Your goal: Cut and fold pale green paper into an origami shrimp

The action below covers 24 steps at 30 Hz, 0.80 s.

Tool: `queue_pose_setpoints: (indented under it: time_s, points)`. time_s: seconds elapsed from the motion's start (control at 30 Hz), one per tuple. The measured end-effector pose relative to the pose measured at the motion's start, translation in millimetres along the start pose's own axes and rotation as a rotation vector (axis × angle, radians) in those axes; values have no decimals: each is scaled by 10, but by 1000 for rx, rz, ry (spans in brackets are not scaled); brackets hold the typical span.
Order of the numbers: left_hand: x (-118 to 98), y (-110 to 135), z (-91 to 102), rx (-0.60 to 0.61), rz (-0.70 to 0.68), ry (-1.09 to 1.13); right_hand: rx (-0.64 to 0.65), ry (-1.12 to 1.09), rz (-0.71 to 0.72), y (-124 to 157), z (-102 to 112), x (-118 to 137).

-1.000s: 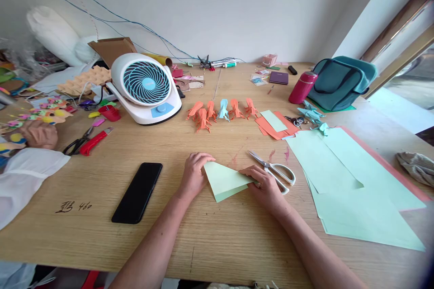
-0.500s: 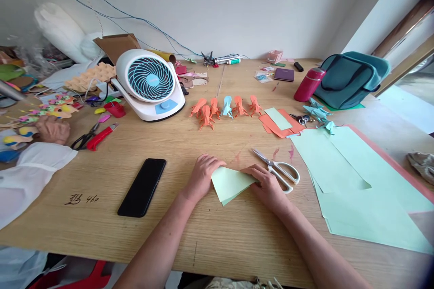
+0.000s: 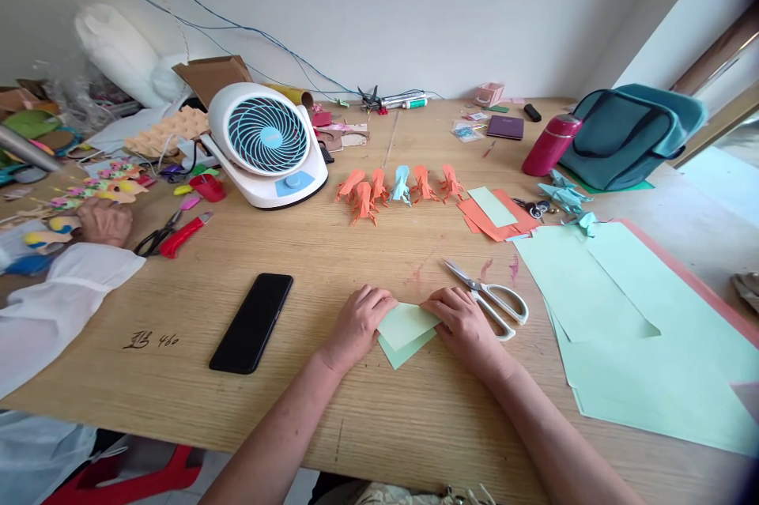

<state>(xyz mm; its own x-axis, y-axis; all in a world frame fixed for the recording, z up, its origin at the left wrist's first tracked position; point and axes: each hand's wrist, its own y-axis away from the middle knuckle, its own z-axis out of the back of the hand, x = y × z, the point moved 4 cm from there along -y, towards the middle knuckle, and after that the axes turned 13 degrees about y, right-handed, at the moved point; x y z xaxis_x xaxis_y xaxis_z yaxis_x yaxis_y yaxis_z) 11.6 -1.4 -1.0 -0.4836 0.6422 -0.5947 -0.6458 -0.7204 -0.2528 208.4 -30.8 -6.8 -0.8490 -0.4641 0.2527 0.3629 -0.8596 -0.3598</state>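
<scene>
Grip at left hand [image 3: 356, 327] and right hand [image 3: 466, 327]: part-curled, pinched opposite edges of the folded green paper [image 3: 408, 329], lower centre of frame, flat on the tabletop [image 3: 332, 252]. Best served, by judgement, with edges matched and firm fingertip pressure along the crease; scissors [image 3: 495, 301] just right.

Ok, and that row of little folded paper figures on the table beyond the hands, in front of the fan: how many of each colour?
Orange folded figures: 5
Light blue folded figure: 1
Total: 6
</scene>
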Motion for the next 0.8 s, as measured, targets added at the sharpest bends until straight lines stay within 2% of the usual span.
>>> queue_pose_setpoints:
  time_s: [0.1,0.43,0.6,0.8]
  points:
    - [-12,3,-32,30,-25,-97,-12,54,27,19,-2,25]
    - [-78,42,-47,92,-3,-134,-31,185,123,144,31,136]
    - [-112,123,-94,77,-6,-166,-23,196,170,234,117,179]
    - [-157,208,-136,64,17,-203,-32,177,163,270,143,176]
